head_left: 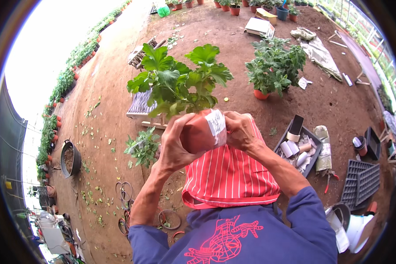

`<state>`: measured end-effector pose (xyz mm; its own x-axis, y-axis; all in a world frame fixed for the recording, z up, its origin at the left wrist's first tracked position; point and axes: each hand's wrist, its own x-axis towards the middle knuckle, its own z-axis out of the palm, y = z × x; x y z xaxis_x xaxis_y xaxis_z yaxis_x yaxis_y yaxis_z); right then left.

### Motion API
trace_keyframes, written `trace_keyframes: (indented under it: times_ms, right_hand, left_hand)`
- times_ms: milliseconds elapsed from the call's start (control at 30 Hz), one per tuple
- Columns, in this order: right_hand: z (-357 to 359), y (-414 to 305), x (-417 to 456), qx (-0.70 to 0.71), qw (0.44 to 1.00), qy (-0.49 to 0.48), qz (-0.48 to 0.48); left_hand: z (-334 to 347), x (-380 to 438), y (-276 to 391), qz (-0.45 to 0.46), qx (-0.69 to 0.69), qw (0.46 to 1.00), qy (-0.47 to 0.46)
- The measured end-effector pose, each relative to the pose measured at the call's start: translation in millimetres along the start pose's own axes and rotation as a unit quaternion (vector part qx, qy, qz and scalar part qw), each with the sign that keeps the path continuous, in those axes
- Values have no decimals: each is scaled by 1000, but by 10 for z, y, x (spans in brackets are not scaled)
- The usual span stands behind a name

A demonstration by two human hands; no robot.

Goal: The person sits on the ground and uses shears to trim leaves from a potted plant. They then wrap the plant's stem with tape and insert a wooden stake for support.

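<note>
A terracotta-coloured plant pot [195, 134] is tilted on its side in front of my chest, its leafy green plant [181, 77] pointing away from me. My left hand [173, 142] grips the pot's left side, thumb and fingers spread around it. On the pot's wall sits a white label [215, 122] bearing handwriting, with clear tape [220, 138] beside it. The bent fingers of my right hand [239, 128] touch the label's right edge; whether they pinch the tape is hidden. A red striped apron [231, 178] covers my lap below.
Bushy potted plants [275, 66] stand ahead right on bare soil. A grey tray [312, 165] with paper rolls and a tape roll [293, 136] lies right, near red-handled pruners [331, 183]. Left are a small plant [145, 147], a black tub [70, 158] and wire rings [169, 219].
</note>
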<state>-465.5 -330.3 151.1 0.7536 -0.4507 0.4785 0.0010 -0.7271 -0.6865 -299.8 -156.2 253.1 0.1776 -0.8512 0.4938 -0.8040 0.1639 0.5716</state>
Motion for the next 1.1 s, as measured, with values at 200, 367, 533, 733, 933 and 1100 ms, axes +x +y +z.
trace_keyframes:
  times_ms: [200, 367, 533, 733, 933, 1100]
  right_hand:
    - [193, 170, -126, -196, 974, 95, -59]
    - [73, 69, 26, 89, 972, -122, 178]
    - [-58, 514, 316, 302, 838, -200, 409]
    - [-112, 642, 483, 256, 895, -333, 152]
    - [-220, 539, 647, 198, 929, -283, 134]
    - [-320, 563, 558, 386, 863, -211, 248]
  left_hand:
    - [275, -308, -241, 107, 97, 989, -10]
    - [428, -679, -425, 106, 127, 986, -23]
    - [488, -684, -461, 103, 116, 987, -29]
    - [513, -702, -462, 97, 106, 990, -9]
    - [524, -664, -445, 92, 107, 989, -32]
    - [536, -622, -444, 84, 98, 992, -17]
